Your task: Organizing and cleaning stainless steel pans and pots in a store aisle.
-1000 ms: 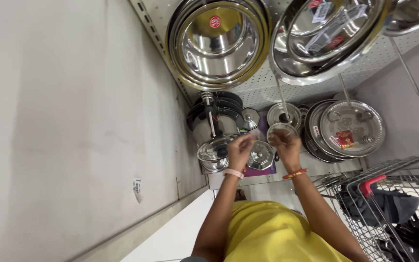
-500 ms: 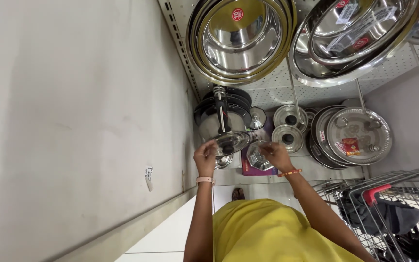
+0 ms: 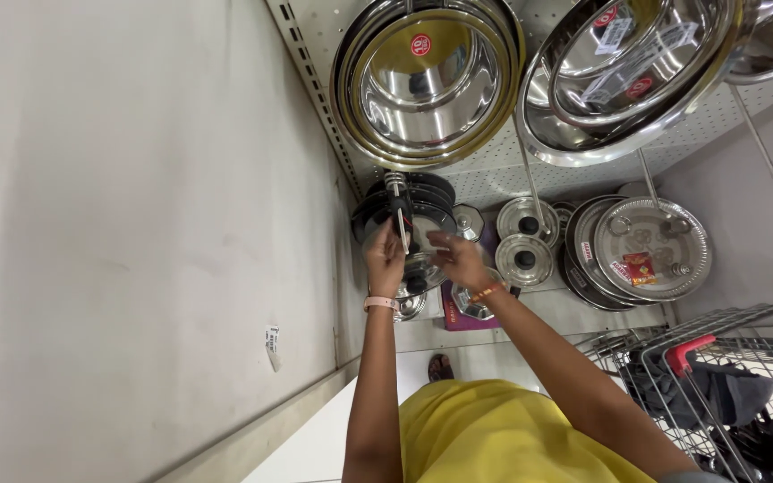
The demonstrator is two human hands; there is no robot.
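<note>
— At the pegboard display rack (image 3: 494, 183), what do the hands have?

— Both are up at a steel lid (image 3: 418, 259) with a dark knob, hanging on a hook among a stack of similar dark-rimmed lids (image 3: 404, 201). The left hand (image 3: 385, 261) is closed, pinching the lid's left edge near the hook wire. The right hand (image 3: 460, 259) curls its fingers around the right edge.

— Is the lid off the rack?

— I judge not. It sits right against the stack, level with the hook, so lifting it free appears unfinished. Whether it hangs on the hook or rests in the hands I cannot tell.

— What else is near that rack?

— Large steel basins (image 3: 427, 80) hang above the lid. To its right hang smaller knobbed lids (image 3: 522, 259) and round compartment plates (image 3: 650, 246). Lower right of the rack stands a shopping trolley (image 3: 717, 358) with a red handle, dark cloth inside.
</note>
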